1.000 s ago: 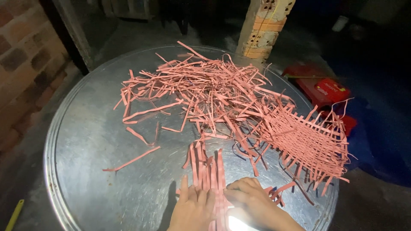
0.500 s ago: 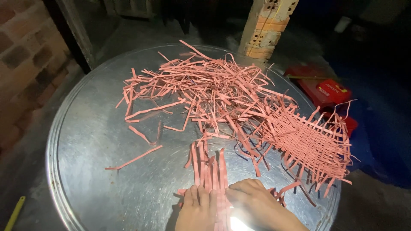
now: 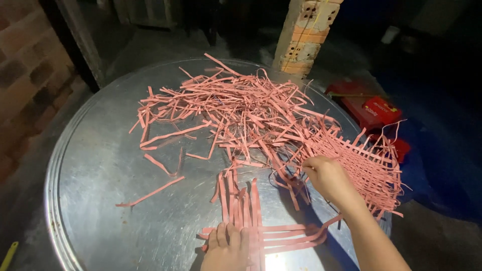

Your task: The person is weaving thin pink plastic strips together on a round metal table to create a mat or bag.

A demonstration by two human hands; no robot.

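Note:
A loose heap of pink strips covers the far half of a round metal tray. Near the front edge lies a small started weave of pink strips, with upright strips crossed by a few horizontal ones. My left hand presses flat on its lower left corner. My right hand reaches into the edge of the heap, fingers closed around strips there, beside a larger woven pink mat at the tray's right side.
A brick pillar stands behind the tray. A red box lies on the dark floor to the right. A brick wall is at the left, and a yellow object shows at the bottom left.
My right hand left the small weave and moved up and right into the heap next to the woven mat. My left hand stayed on the small weave. Horizontal strips now show across it.

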